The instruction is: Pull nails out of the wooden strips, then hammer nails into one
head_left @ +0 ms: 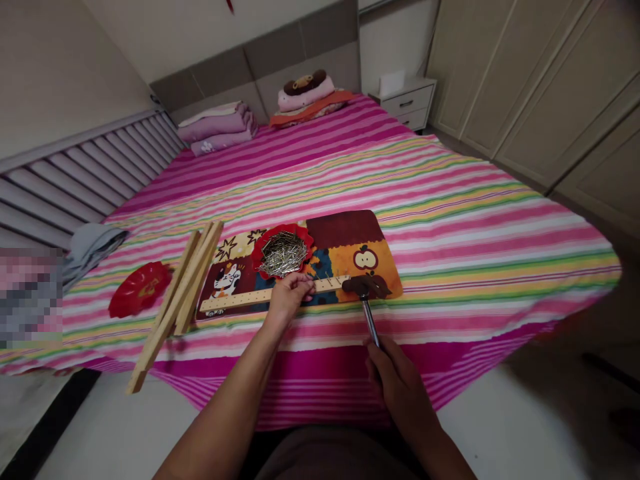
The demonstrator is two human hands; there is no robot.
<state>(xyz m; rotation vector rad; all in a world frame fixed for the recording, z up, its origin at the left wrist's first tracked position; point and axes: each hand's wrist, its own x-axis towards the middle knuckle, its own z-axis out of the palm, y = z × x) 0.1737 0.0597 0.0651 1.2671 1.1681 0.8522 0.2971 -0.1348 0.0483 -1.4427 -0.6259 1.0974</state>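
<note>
My right hand (pixel 395 377) is closed round the handle of a claw hammer (pixel 369 313). The hammer's dark head lies over the right end of a pale wooden strip (pixel 240 300). Thumb and fingers of my left hand (pixel 290 297) are closed on this strip near its middle. Several nails (pixel 329 275) stand up from the strip between my left hand and the hammer head; a row of small dark marks runs along its left part. Just behind my left hand, a red scalloped dish (pixel 257 257) holds a heap of loose nails (pixel 284 253).
A patterned mat (pixel 340 230) lies under the strip and dish on the striped bedspread (pixel 450 220). At left are several stacked wooden strips (pixel 175 300), one overhanging the bed edge, and a red lid-like piece (pixel 137 290). Folded bedding (pixel 220 130) sits by the headboard.
</note>
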